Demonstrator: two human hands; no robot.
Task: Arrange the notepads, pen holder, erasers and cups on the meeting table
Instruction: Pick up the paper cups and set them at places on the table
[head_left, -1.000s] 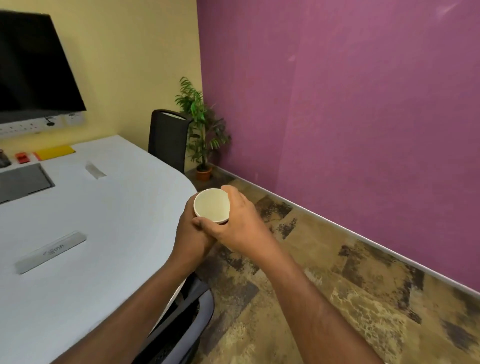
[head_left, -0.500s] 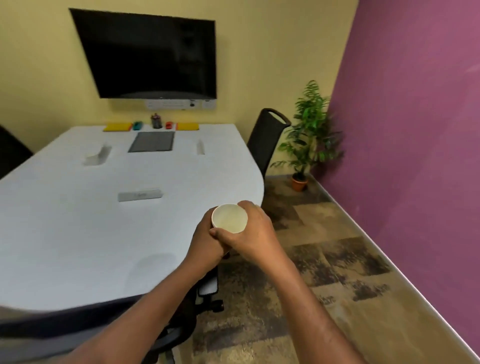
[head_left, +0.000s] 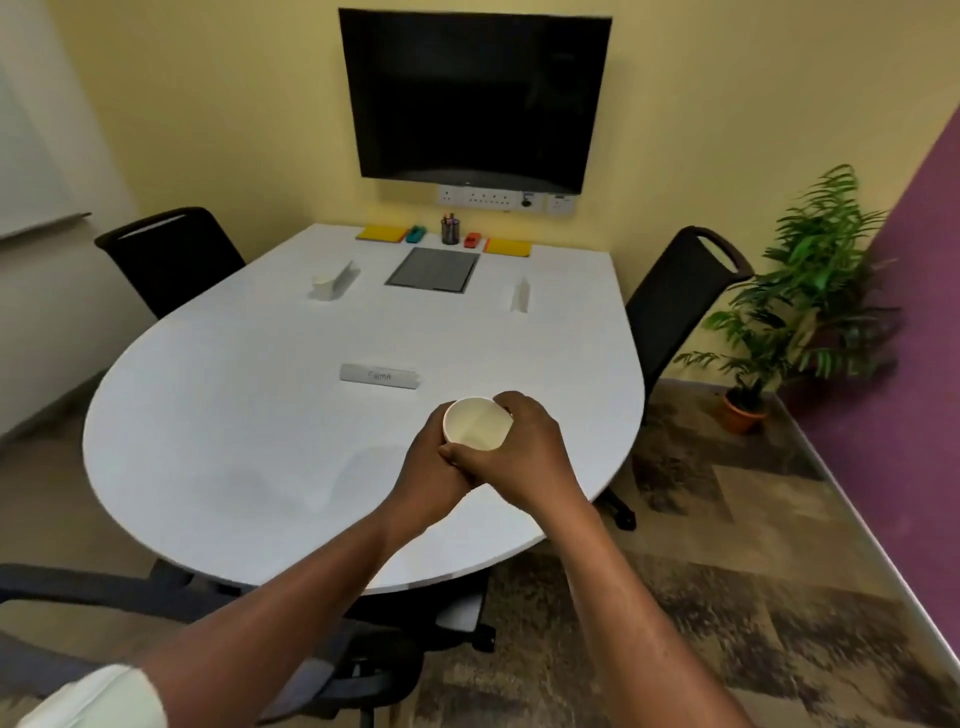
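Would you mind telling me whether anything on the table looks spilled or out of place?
Nothing stands out: the notepads, erasers and pen holder line the far edge, and the left hand and right hand hold an upright, empty cup.

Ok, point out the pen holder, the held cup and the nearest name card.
pen holder (head_left: 450, 232): head view, its dark wall.
held cup (head_left: 477, 423): head view, inside its open mouth.
nearest name card (head_left: 379, 375): head view, its front face.
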